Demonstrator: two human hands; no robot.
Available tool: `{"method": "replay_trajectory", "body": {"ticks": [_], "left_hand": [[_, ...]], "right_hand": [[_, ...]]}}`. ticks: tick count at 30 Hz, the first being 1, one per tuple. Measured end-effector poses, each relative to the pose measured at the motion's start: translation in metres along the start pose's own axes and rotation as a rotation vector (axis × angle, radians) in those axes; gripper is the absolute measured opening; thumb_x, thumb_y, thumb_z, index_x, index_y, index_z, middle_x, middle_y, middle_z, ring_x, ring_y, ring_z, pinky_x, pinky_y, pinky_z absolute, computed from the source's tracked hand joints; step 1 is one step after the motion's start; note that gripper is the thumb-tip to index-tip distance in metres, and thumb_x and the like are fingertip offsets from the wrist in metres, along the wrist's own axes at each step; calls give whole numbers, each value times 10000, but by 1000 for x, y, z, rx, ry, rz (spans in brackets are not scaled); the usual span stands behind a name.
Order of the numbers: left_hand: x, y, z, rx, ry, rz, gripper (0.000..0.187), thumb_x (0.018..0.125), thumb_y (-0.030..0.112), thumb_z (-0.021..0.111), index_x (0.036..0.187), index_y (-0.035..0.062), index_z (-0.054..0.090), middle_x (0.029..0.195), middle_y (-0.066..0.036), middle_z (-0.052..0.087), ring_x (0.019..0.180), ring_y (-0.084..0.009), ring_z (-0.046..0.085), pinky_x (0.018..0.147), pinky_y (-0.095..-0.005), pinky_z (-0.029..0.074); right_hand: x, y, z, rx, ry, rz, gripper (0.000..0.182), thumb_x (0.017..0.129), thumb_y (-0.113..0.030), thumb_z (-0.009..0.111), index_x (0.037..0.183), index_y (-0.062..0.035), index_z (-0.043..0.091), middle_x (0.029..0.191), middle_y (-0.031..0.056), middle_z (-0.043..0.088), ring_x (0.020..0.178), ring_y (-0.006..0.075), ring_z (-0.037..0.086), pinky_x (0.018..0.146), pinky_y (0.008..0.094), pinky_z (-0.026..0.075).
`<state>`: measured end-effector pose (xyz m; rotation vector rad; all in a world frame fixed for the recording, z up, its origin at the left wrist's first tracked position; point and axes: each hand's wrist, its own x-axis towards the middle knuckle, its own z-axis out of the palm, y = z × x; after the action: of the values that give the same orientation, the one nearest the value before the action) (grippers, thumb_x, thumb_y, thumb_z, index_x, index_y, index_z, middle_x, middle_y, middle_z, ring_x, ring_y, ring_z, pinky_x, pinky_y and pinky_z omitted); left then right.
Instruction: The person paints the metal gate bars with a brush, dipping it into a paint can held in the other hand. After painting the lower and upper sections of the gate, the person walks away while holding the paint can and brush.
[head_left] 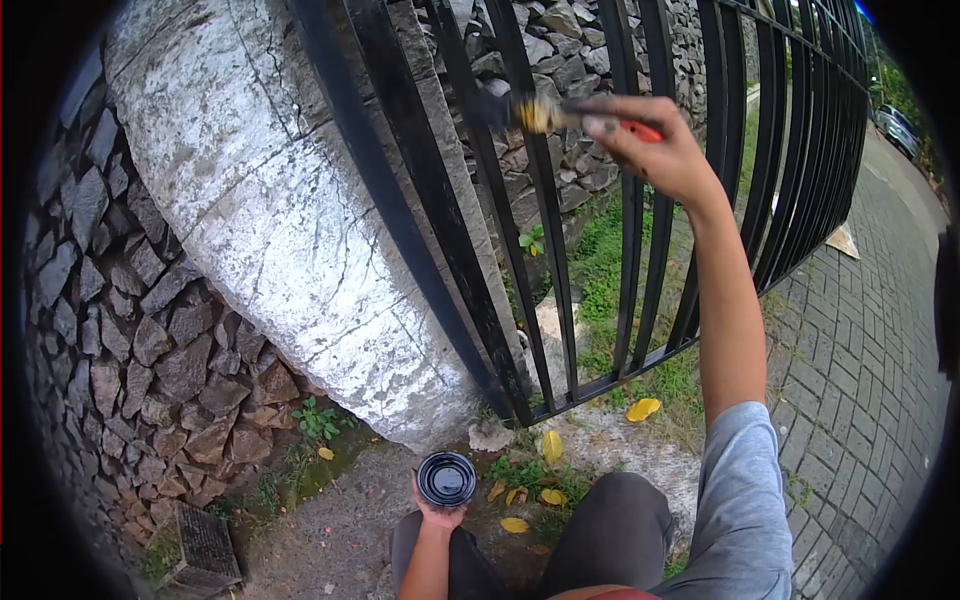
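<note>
My right hand (645, 140) is closed around the red handle of a paintbrush (540, 113), raised at the upper middle of the view. Its dark, paint-covered bristles point left and are at a bar of the black metal fence (430, 170); blur hides whether they touch. Low in the view, my left hand (440, 512) holds up a small round cup of black paint (446, 480) from beneath, close to my knee. Dark smudges mark the fingers of my right hand.
A cracked, whitewashed concrete pillar (300, 250) stands left of the fence, beside a stone wall (150, 320). Grass and yellow leaves (552, 447) lie along the fence's foot. Paving blocks (840, 400) run along the right. A slotted block (205, 545) sits at lower left.
</note>
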<state>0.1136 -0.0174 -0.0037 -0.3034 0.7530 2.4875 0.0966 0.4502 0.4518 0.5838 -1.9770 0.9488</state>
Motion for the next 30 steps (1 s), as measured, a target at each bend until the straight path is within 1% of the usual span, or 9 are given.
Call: {"method": "replay_trajectory", "body": {"ticks": [1,5,9,10,12,15,20,28,30], "left_hand": [[0,2,-4,-24,-2,-12,731,826,745,459,1226,159,631,1065,-114,713,821,-329,716,469,-391,576],[11,3,-33,-47,52,68,695,830,713,466,1196,150,643,1056,-114,715,856,-362,707,519,-417,593],[2,3,-30,-13,122,96,666,843,678,478,1164,123,657,1058,-138,710,888,-355,702,568,-378,606],[3,3,-26,-26,144,107,662,844,671,479,1168,122,655,1061,-140,709,889,-351,702,570,-367,606],[3,3,-35,-42,136,108,674,840,670,482,1190,117,642,1056,-134,705,864,-338,699,569,-369,604],[-6,2,-6,-47,237,132,702,837,683,479,1214,110,628,1063,-135,704,876,-323,702,568,-371,604],[-13,1,12,-52,251,140,643,857,641,488,1213,127,640,1097,-86,708,899,-281,708,592,-349,600],[-14,-7,27,11,239,87,602,870,611,490,1212,139,643,1127,-65,701,930,-289,697,570,-342,578],[-9,-8,9,-1,313,86,600,872,611,484,1212,143,643,1125,-60,702,931,-291,695,570,-340,574]], "right_hand": [[-6,7,-7,-5,-146,144,315,909,-253,722,1162,-66,729,861,36,676,777,107,599,699,264,483],[-35,8,-1,-355,-392,347,371,851,-315,774,1110,-52,738,1233,171,606,1114,316,601,988,390,468],[-58,14,8,-151,-157,61,259,889,-224,745,1035,-11,733,664,32,608,625,115,531,583,272,430],[-62,21,9,-163,-56,-189,255,890,-211,743,1063,-24,740,684,5,616,595,79,509,526,244,389],[-87,15,13,4,58,32,265,901,-224,734,1117,-71,747,689,-9,639,548,56,486,475,225,353],[-114,51,44,-32,78,39,339,895,-316,741,1181,-135,733,711,-26,669,548,36,507,461,209,356],[-166,104,68,14,-6,179,315,868,-249,767,1123,-65,750,694,4,659,594,66,549,553,240,428],[-179,93,75,20,94,106,272,899,-206,723,1139,-80,747,811,50,735,657,77,603,592,234,470],[-200,117,82,-56,-209,267,280,891,-179,719,1145,-63,737,784,34,736,613,96,587,565,245,457]]}}
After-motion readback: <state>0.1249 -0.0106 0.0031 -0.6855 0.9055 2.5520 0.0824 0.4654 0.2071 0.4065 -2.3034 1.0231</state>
